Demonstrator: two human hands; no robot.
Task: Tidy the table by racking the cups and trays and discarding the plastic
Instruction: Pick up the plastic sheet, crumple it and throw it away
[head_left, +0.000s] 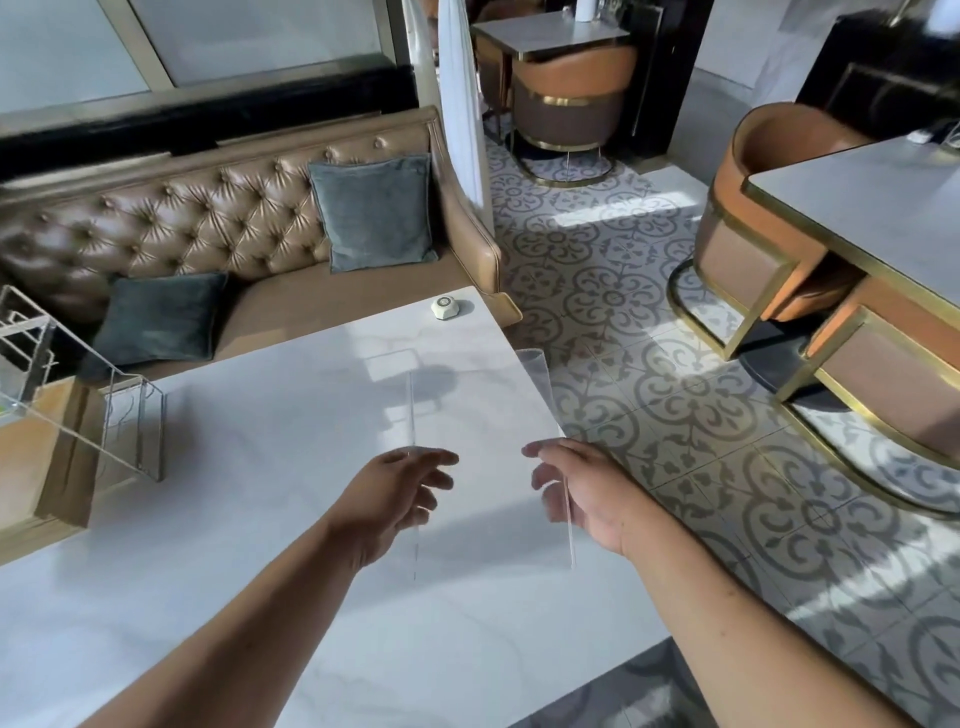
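Tray (483, 441), clear acrylic: gripped at its side edges by my left hand (400, 493) and right hand (587, 493), above the marble table (260, 571); call button (444, 307) at twelve o'clock.

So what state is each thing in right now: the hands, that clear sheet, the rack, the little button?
Left hand: holding the sheet's left edge.
Right hand: holding its right edge.
Clear sheet: lifted over the table, far corner past the edge.
Rack: upright at the table's left edge.
Button: resting untouched at the far corner.
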